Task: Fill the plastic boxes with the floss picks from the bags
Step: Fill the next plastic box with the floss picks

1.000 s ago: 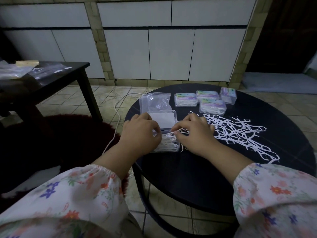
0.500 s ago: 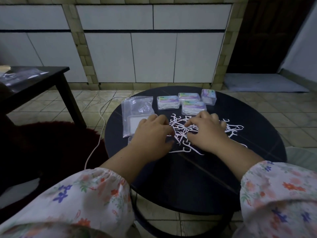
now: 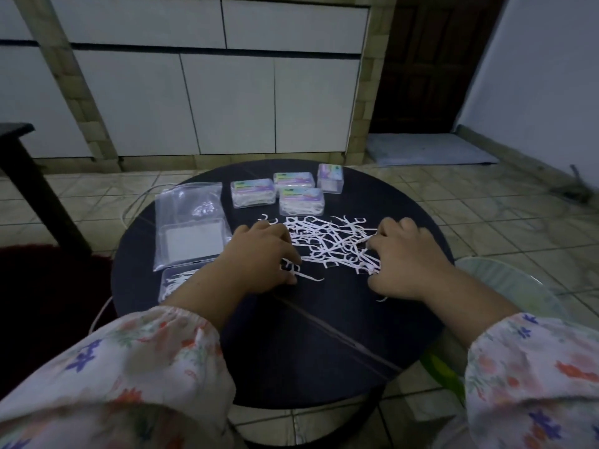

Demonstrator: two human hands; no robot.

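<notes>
A loose pile of white floss picks point(image 3: 327, 244) lies in the middle of the round black table point(image 3: 324, 335). My left hand point(image 3: 259, 257) sits at the pile's left edge, fingers curled down over a few picks. My right hand point(image 3: 408, 260) is at the pile's right edge and pinches some picks between thumb and fingers. An open clear box point(image 3: 173, 281), partly filled with picks, stands at the table's left, half hidden by my left forearm. A clear plastic bag point(image 3: 189, 222) lies just behind it. Several closed, filled boxes point(image 3: 301, 200) stand at the back.
A dark side table point(image 3: 19, 163) stands at the left, with a dark red rug point(image 3: 48, 286) below it. A white cable point(image 3: 136, 202) runs over the tiled floor behind the round table. A pale green stool point(image 3: 505, 286) is close on the right.
Both hands left the open box and went to the loose pile. Since half a second ago they have spread apart to the pile's two sides. The view swung to the right.
</notes>
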